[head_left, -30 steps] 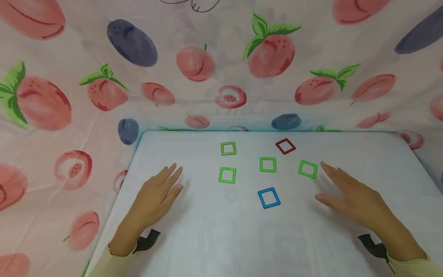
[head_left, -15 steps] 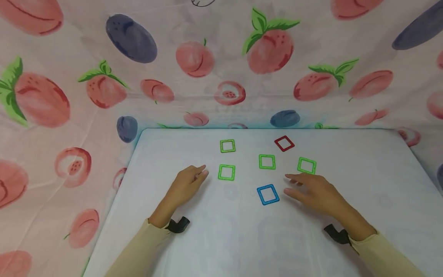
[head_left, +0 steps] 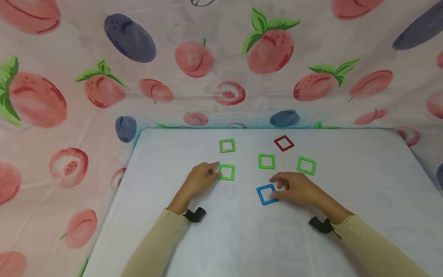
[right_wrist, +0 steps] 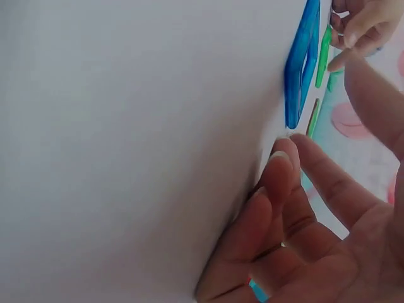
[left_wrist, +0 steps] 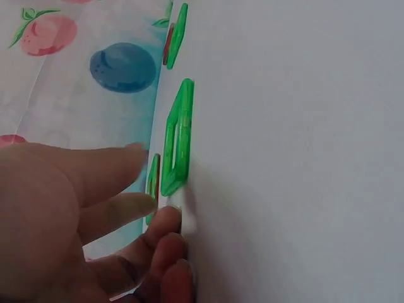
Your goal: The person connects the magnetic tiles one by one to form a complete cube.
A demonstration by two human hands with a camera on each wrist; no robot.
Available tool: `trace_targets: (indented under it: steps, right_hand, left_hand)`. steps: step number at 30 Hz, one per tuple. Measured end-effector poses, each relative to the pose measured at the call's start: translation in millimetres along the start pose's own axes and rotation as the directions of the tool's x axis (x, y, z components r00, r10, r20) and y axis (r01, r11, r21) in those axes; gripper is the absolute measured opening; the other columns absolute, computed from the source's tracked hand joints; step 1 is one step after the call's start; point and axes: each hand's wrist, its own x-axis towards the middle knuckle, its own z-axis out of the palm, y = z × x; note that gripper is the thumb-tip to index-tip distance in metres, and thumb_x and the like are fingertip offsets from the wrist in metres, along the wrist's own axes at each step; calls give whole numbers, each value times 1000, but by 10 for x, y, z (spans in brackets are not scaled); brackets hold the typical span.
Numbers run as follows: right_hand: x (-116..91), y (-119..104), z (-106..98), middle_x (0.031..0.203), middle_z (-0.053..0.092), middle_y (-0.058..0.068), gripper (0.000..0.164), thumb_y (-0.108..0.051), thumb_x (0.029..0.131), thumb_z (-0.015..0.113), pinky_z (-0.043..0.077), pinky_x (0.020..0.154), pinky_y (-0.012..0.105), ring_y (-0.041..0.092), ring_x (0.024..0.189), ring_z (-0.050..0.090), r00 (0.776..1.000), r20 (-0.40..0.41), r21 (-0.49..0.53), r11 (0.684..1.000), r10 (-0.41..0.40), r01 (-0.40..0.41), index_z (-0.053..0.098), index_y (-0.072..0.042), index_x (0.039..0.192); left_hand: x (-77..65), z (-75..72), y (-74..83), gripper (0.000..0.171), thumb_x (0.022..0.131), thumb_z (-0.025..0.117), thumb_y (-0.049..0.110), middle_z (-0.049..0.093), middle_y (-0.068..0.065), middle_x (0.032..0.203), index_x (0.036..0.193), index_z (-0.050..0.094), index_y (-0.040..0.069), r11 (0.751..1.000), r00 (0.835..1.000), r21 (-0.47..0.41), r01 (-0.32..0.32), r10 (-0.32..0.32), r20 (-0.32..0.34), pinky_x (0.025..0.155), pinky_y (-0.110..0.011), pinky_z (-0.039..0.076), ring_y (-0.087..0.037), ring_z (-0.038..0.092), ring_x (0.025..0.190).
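Note:
My left hand is at the left edge of the lower-left green square frame, which lies flat on the white table. Its forefinger and thumb are parted at that edge; the left wrist view shows the same green square frame just beyond the fingertips, the other fingers bent below. My right hand hovers at the blue square frame, its thumb overlapping the right side in the head view. The right wrist view has the blue square frame between spread thumb and forefinger, not gripped.
Another green frame lies at the back left. Two more, a middle green frame and a right-hand green frame, flank a red frame turned cornerwise. A fruit-patterned cloth rises behind the white table.
Both hands have come inward from the sides, the left to the lower-left green frame, the right to the blue frame. The frames stay where they were on the table.

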Motion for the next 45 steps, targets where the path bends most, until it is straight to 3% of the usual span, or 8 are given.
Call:
trace_targets:
  steps: [4, 10, 17, 22, 27, 33, 38, 45]
  right_hand:
    - [52, -6, 20, 93, 61, -1, 55, -39, 76, 91, 45, 67, 30, 16, 79, 52, 999, 42, 4, 1000, 13, -13, 68, -17, 121]
    - [67, -37, 71, 91, 55, -1, 53, -33, 73, 93, 43, 68, 31, 16, 80, 50, 999, 43, -63, 998, -8, 11, 66, -19, 115]
    - [114, -92, 29, 90, 55, 1, 49, -34, 72, 94, 44, 73, 33, 18, 87, 51, 998, 59, -84, 996, 39, -33, 61, -15, 104]
    - [120, -65, -17, 83, 53, 0, 38, -37, 78, 89, 41, 70, 33, 17, 83, 50, 994, 104, -76, 997, 28, -20, 63, -15, 92]
    - [110, 4, -117, 75, 55, -2, 27, -42, 91, 77, 40, 68, 32, 17, 81, 52, 987, 155, 9, 999, 46, -48, 65, -20, 80]
    - [135, 68, -262, 87, 54, 0, 30, -41, 103, 60, 38, 77, 35, 20, 95, 48, 970, 228, 185, 974, 88, -131, 74, -16, 92]
    - [109, 99, -286, 88, 50, 5, 30, -34, 104, 60, 38, 73, 32, 21, 91, 45, 967, 239, 336, 926, 92, -171, 73, -7, 101]
    - [75, 13, -213, 91, 51, 6, 28, -35, 103, 62, 38, 72, 33, 23, 90, 48, 971, 198, 365, 909, 135, -200, 67, -8, 104]
  left_hand:
    - [45, 35, 49, 52, 97, 71, 35, 56, -3, 85, 144, 60, 14, 998, 999, 68, 3, -6, 40, 67, -29, 39, -16, 48, 74]
    - [72, 95, 119, 48, 98, 68, 40, 51, -6, 88, 144, 59, 32, 979, 997, 199, 39, -52, 60, 58, -30, 33, -17, 39, 68]
    - [131, 99, 179, 41, 103, 60, 26, 51, -6, 92, 142, 59, 41, 982, 991, 182, -41, 18, 129, 60, -30, 35, -17, 39, 70]
    - [110, 57, 125, 47, 102, 62, 25, 49, -4, 88, 148, 55, 32, 989, 983, 117, -91, 70, 170, 63, -29, 33, -17, 41, 72]
    - [86, -2, 61, 51, 94, 75, 25, 51, -5, 90, 144, 61, 23, 988, 970, 40, -151, 140, 196, 70, -27, 35, -14, 40, 76]
    - [88, -1, 51, 43, 94, 75, 27, 51, -4, 91, 136, 67, 27, 986, 969, 54, -161, 148, 196, 67, -26, 33, -14, 40, 74]
    - [90, 33, 54, 41, 96, 72, 28, 49, -2, 92, 137, 66, 32, 984, 969, 80, -156, 137, 207, 64, -26, 32, -16, 40, 73]
    - [94, 41, 60, 41, 97, 71, 26, 49, -2, 92, 137, 65, 33, 982, 966, 97, -165, 140, 217, 65, -26, 32, -16, 41, 74]
